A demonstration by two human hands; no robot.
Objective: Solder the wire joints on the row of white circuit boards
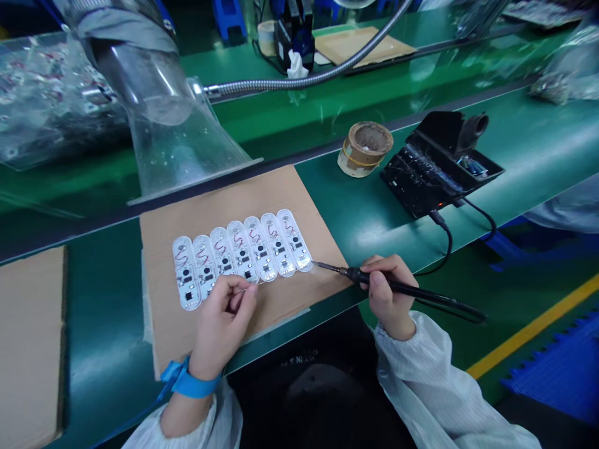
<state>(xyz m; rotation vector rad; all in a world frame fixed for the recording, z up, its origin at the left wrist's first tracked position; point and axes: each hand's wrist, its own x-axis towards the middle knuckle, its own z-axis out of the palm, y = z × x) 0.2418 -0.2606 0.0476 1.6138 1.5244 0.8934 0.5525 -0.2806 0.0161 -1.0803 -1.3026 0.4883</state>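
Fingers (pixel 238 299) of the left hand (pixel 222 327) are curling closed and pressing down on the near edge of a board strip (pixel 241 255), seven white capsule-shaped boards joined side by side, each showing a red squiggle and small dark parts. Fingers (pixel 374 274) of the right hand (pixel 386 296) are gripping a soldering iron (pixel 412 290) like a pen, its tip (pixel 318 264) pointing left at the strip's right end; whether it is touching, I cannot tell. The strip is lying on a cardboard sheet (pixel 224 218), taped to a green conveyor belt (pixel 355 212). A blue wrist strap (pixel 189 380) is circling the left wrist, and white sleeves (pixel 421 380) are covering both forearms. Beyond the sheet, a round pot (pixel 365 148) and a black soldering station (pixel 435 165) are sitting on the belt, with the iron's cord (pixel 444 249) trailing down from the station. A clear plastic fume hood (pixel 173 137) is hanging far left over the belt, fed by a metal hose (pixel 299 72). Another green belt is running farther off, and a yellow line (pixel 528 324) is crossing the floor at right.
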